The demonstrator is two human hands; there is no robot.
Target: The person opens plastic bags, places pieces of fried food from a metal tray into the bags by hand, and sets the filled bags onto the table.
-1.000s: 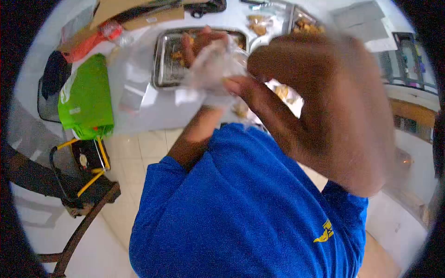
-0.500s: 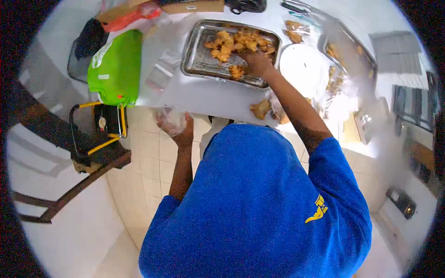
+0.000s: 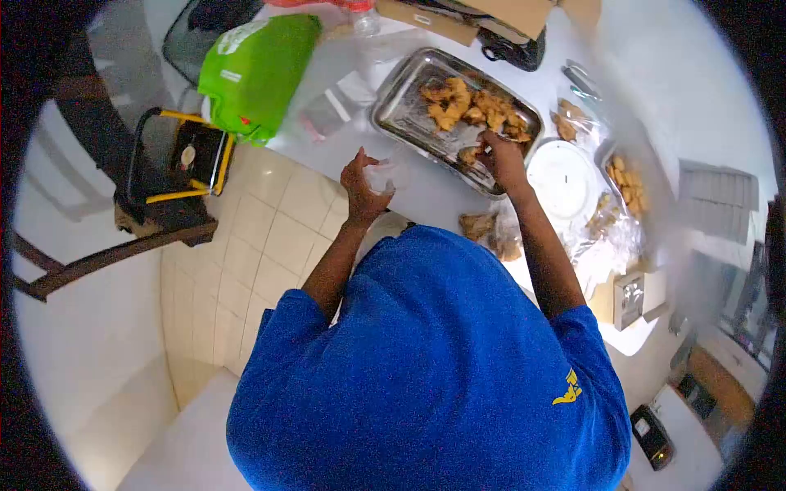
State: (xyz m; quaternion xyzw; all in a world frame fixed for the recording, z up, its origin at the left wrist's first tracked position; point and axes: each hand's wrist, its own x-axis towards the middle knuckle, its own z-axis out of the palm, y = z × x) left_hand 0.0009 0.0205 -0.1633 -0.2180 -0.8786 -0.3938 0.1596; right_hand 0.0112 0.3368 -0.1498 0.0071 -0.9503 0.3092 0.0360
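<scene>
My left hand [image 3: 365, 190] is closed on a clear plastic bag [image 3: 389, 175] by the table's near edge. Over the near right part of a metal tray [image 3: 391, 114], the fingers of my right hand [image 3: 502, 159] pinch at a lumpy golden-brown food piece [image 3: 469, 155]. My fingers partly hide their contact with it. Several similar food pieces [image 3: 449, 102] lie heaped toward the tray's far side.
Right of the tray are a round white lid or plate [image 3: 562, 180] and filled clear bags [image 3: 602, 217]. More bagged pieces [image 3: 477, 226] lie near the front edge. A green bag [image 3: 260, 74] and a flat clear packet [image 3: 332, 110] are at left; cardboard boxes [image 3: 430, 20] stand behind.
My view has turned, shifting the tray rightward in the picture. My left hand has come up and right, nearer the tray, with the plastic bag. My right hand stays at the tray's near right.
</scene>
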